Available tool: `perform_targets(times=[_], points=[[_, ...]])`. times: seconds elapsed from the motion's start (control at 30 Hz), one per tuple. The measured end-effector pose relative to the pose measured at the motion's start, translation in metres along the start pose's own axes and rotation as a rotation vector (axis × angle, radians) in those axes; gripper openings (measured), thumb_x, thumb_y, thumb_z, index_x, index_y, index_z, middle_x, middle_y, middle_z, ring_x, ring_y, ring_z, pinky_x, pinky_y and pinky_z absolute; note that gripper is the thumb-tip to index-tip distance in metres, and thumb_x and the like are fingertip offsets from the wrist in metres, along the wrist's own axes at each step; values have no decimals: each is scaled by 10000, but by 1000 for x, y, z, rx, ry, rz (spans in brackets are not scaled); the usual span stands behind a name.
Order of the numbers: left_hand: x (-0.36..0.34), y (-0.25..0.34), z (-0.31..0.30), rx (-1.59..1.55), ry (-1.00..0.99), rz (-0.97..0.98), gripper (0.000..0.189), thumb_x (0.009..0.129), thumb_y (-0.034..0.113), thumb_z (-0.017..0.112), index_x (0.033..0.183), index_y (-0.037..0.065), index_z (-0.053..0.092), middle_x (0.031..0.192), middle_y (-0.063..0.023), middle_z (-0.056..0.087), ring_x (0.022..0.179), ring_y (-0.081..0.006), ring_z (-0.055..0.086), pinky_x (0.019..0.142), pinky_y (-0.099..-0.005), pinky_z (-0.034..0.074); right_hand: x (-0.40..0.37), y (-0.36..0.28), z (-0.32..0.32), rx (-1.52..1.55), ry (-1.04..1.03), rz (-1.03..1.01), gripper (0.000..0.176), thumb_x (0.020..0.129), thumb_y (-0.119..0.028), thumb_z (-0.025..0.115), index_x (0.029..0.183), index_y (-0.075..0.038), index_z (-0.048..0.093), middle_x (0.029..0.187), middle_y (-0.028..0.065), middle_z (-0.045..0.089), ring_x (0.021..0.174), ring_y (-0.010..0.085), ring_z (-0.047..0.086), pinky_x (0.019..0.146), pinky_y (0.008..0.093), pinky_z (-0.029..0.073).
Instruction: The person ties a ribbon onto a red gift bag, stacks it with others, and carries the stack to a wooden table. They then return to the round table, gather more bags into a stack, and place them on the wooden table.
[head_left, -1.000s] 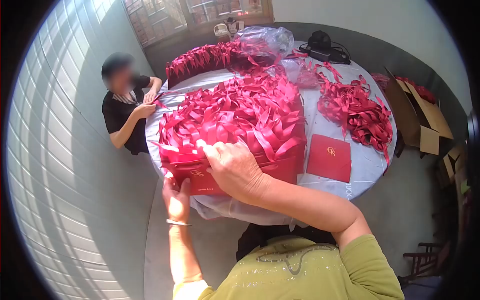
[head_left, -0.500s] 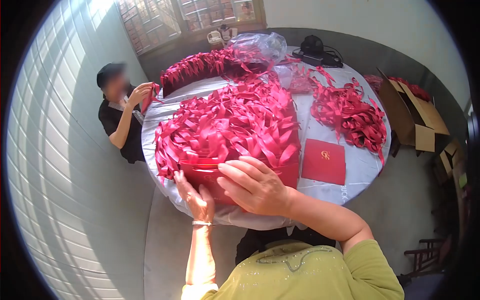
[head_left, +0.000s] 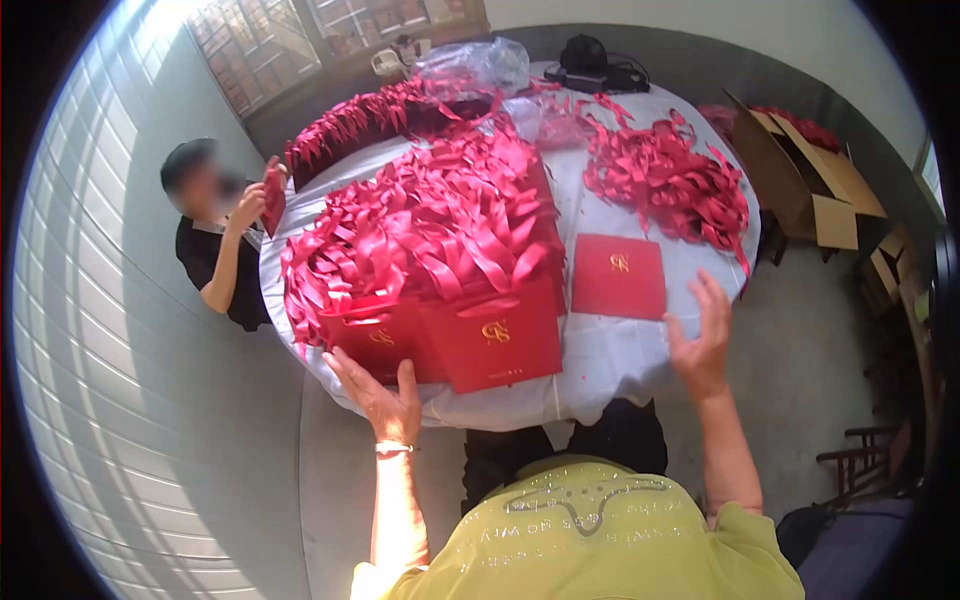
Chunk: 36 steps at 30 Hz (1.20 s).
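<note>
Rows of red paper gift bags with gold lettering and red ribbons are packed together on the round table. At their near edge, the left-hand front bag is partly covered by another front bag. My left hand, fingers apart, is at the bottom of the left-hand front bag; whether it touches is hard to tell. My right hand is raised at the table's right edge, open and holding nothing. Just left of it, a single red bag lies flat with its gold mark up.
A loose heap of red ribbons lies at the right of the white-covered table. Clear plastic and a black cap are at the back. Cardboard boxes stand right. A co-worker at left holds something red.
My right hand has left the front bags and moved right, opening beside the lone bag. My left hand stays by the row. The view has shifted, and the front bags' faces now show.
</note>
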<state>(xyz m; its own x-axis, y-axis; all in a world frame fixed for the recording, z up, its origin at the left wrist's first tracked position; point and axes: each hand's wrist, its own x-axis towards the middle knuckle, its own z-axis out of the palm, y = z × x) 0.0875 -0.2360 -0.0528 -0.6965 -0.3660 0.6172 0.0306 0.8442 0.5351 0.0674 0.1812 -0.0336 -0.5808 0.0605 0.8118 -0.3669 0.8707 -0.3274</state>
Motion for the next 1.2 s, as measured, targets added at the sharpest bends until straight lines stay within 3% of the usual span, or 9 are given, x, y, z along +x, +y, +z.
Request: perform_targets(times=[0.13, 0.2, 0.3, 0.37, 0.5, 0.73, 0.93, 1.2], points=[[5, 22, -3, 56, 79, 194, 928, 826, 331, 708, 1491, -46, 181, 1540, -331, 105, 1437, -473, 134, 1153, -574, 136, -18, 55, 12, 35, 44, 205, 408, 799, -69, 686, 1182, 2, 564, 1249, 175, 559, 1161, 344, 532, 1027, 407, 402], [5, 26, 1, 107, 89, 256, 933, 824, 349, 713, 1489, -48, 192, 1533, -337, 124, 1433, -481, 141, 1148, -581, 142, -26, 67, 28, 208, 190, 362, 282, 831, -43, 634, 1109, -2, 611, 1183, 151, 597, 1112, 315, 556, 1009, 396, 410], [3, 27, 10, 104, 106, 354, 848, 842, 293, 706, 1465, -69, 258, 1545, -312, 135, 1420, -472, 186, 1154, -535, 192, -35, 74, 41, 64, 254, 188, 208, 843, 6, 545, 1008, -33, 665, 1080, 111, 642, 1057, 278, 577, 969, 379, 422], [3, 18, 19, 174, 91, 316, 816, 856, 309, 689, 1442, -96, 291, 1528, -335, 170, 1419, -471, 202, 1164, -508, 184, -30, 78, 40, -15, 230, 108, 228, 825, 27, 513, 968, -52, 672, 1025, 105, 659, 1031, 274, 591, 951, 376, 423], [1, 5, 30, 201, 152, 390, 815, 900, 423, 624, 1448, -76, 285, 1513, -347, 194, 1408, -487, 207, 1136, -550, 202, -28, 80, 36, 62, 166, 115, 215, 838, -9, 498, 946, -68, 675, 996, 82, 665, 999, 259, 586, 937, 363, 416], [2, 16, 34, 125, 139, 372, 767, 908, 402, 600, 1429, -82, 311, 1515, -354, 183, 1414, -488, 189, 1152, -551, 172, -26, 81, 40, 99, 178, 145, 172, 872, -36, 504, 923, -58, 667, 984, 70, 667, 992, 251, 577, 927, 351, 416], [1, 17, 31, 128, 130, 387, 754, 919, 375, 585, 1434, -95, 297, 1511, -350, 193, 1412, -486, 191, 1155, -544, 157, -29, 78, 36, 28, 193, 95, 169, 862, -8, 488, 924, -44, 642, 946, 106, 652, 933, 296, 594, 895, 393, 424], [1, 25, 24, 129, 119, 335, 750, 920, 307, 587, 1475, -54, 234, 1542, -288, 190, 1424, -449, 201, 1161, -529, 172, -25, 71, 32, 63, 180, 145, 175, 860, 0, 477, 925, -32, 636, 948, 123, 641, 951, 303, 588, 909, 403, 425]])
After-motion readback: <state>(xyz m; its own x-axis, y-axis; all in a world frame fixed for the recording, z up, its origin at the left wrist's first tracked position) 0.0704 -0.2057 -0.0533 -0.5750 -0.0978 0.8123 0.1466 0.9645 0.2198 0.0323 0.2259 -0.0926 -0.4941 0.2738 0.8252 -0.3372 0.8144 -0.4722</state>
